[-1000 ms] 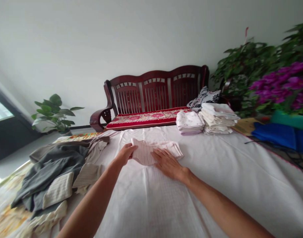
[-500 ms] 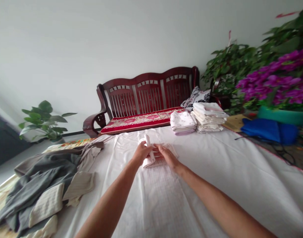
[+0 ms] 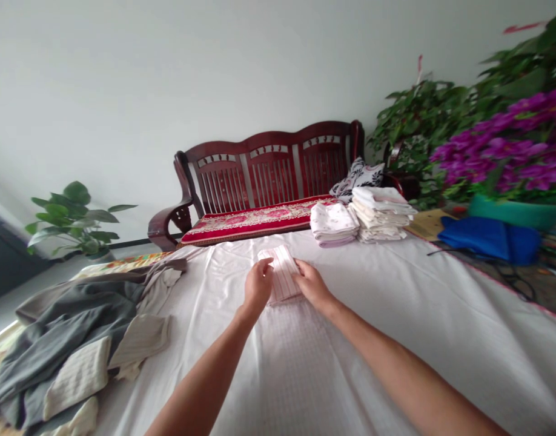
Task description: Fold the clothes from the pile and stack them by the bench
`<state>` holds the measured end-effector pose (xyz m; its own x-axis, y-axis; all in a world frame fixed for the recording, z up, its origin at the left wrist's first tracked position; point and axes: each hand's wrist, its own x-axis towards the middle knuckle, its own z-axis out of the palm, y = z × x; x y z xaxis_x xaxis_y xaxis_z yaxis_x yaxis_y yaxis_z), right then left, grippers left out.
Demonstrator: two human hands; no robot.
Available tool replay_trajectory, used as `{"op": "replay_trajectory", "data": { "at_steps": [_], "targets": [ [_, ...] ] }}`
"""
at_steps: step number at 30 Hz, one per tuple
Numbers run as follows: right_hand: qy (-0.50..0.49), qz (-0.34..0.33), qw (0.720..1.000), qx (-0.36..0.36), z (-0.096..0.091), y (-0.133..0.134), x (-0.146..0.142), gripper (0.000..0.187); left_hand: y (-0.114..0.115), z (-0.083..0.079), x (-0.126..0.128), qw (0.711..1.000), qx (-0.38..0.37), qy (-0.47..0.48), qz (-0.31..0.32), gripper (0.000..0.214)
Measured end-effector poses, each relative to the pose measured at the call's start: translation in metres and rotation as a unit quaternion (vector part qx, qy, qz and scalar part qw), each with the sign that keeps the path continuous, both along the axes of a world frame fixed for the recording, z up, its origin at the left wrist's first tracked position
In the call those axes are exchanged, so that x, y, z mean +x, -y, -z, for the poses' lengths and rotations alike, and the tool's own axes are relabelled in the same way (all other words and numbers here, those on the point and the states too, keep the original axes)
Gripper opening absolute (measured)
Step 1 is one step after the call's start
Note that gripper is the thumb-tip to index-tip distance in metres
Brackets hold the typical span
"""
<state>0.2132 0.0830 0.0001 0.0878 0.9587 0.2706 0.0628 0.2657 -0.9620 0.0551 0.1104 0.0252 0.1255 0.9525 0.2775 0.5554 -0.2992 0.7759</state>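
A small pink-striped cloth [image 3: 283, 274], folded into a narrow packet, lies on the white sheet [image 3: 396, 315] covering the table. My left hand [image 3: 258, 286] grips its left edge with curled fingers. My right hand [image 3: 311, 283] holds its right edge, fingers closed on the fabric. Both forearms reach forward from the bottom of the view.
Two stacks of folded cloths [image 3: 335, 223] [image 3: 381, 214] sit at the far right of the sheet. A heap of grey and beige garments [image 3: 78, 333] lies at left. Behind stand a wooden bench [image 3: 264, 181], a potted plant [image 3: 73, 215], purple flowers [image 3: 509, 145] and blue fabric [image 3: 487, 237].
The cloth went from a wide flat piece to a narrow folded packet. My left hand brought its left side over, and both hands now hold the packet's edges.
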Motion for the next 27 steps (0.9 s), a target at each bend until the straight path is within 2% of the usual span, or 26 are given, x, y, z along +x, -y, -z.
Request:
{"op": "replay_trajectory", "data": {
  "at_steps": [3, 6, 10, 16, 20, 24, 27],
  "targets": [
    [0.025, 0.032, 0.999, -0.020, 0.001, -0.003, 0.008, 0.052, 0.005, 0.012, -0.004, 0.988, 0.120, -0.097, 0.018, 0.039],
    [0.071, 0.060, 0.995, -0.029, 0.001, -0.006, 0.016, 0.059, 0.009, 0.024, -0.002, 0.968, 0.176, -0.169, 0.055, 0.042],
    [0.135, 0.091, 0.986, -0.028, 0.004, -0.008, 0.029, 0.062, 0.011, 0.033, 0.004, 0.955, 0.183, -0.217, 0.085, 0.045],
    [0.190, 0.118, 0.975, -0.006, 0.010, -0.012, 0.046, 0.059, 0.017, 0.033, 0.010, 0.948, 0.147, -0.261, 0.106, 0.050],
    [0.138, 0.094, 0.985, -0.030, 0.002, -0.007, 0.044, 0.058, 0.021, 0.028, 0.004, 0.951, 0.124, -0.263, 0.110, 0.052],
    [0.043, 0.049, 0.996, -0.061, -0.014, 0.003, 0.030, 0.061, 0.034, 0.024, -0.002, 0.954, 0.164, -0.240, 0.076, 0.068],
    [0.001, 0.017, 0.998, -0.065, -0.025, 0.007, 0.011, 0.064, 0.043, 0.029, 0.002, 0.964, 0.169, -0.201, 0.035, 0.079]
  ]
}}
